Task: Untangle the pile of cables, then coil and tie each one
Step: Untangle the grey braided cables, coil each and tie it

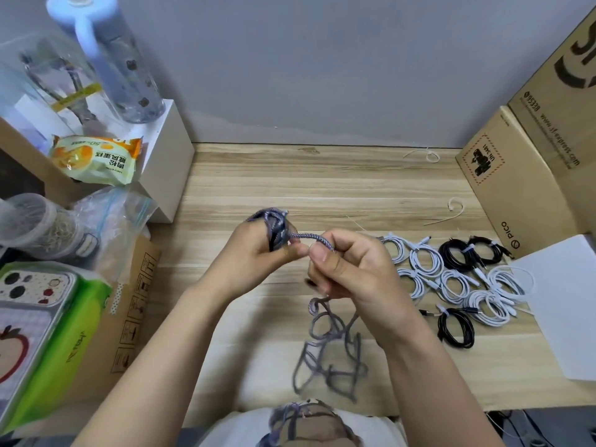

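You are winding the grey braided cable (311,239) above the middle of the tabletop (322,188), your left hand (258,253) gripping its coil and your right hand (348,269) pinching the loose part, while tied cables (451,279) are waiting near the right edge.

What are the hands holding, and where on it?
Left hand grips the grey braided cable's coiled part; right hand pinches the straight stretch beside it.

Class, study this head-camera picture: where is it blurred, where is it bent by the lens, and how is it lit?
Head view: the hanging grey braided cable is smeared by motion blur, while the tied white coils stay sharp; wide-angle distortion splays the blue bottle and cardboard boxes outward; lighting is soft and even, with faint shadows and no strong glare.
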